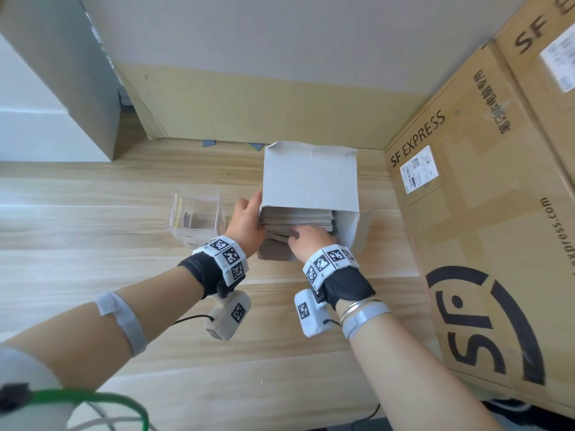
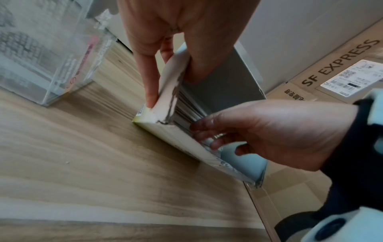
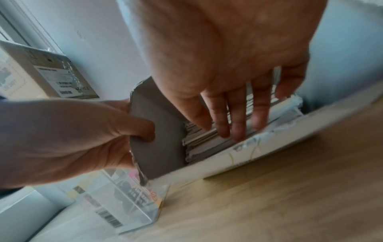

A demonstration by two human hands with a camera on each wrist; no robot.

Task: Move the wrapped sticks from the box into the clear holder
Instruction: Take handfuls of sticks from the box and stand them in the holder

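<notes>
The open white box (image 1: 311, 181) lies on the wooden table with its lid flap raised. Wrapped sticks (image 1: 295, 217) lie stacked flat inside it. My left hand (image 1: 256, 209) grips the box's left wall (image 3: 157, 131), thumb inside and fingers (image 2: 151, 85) outside. My right hand (image 1: 295, 236) reaches into the box from the front. Its fingers (image 3: 238, 124) lie straight across the ends of the wrapped sticks (image 3: 207, 144). The clear holder (image 1: 196, 216) stands just left of the box, beside my left hand; the clear holder (image 3: 128, 204) bears printed labels, and I cannot tell whether it holds any sticks.
Big SF Express cartons (image 1: 482, 213) wall off the right side close to the box. A cardboard sheet (image 1: 249, 113) stands behind it and a grey panel (image 1: 62, 73) at the back left. Bare wooden table (image 1: 124, 275) stretches left and toward me.
</notes>
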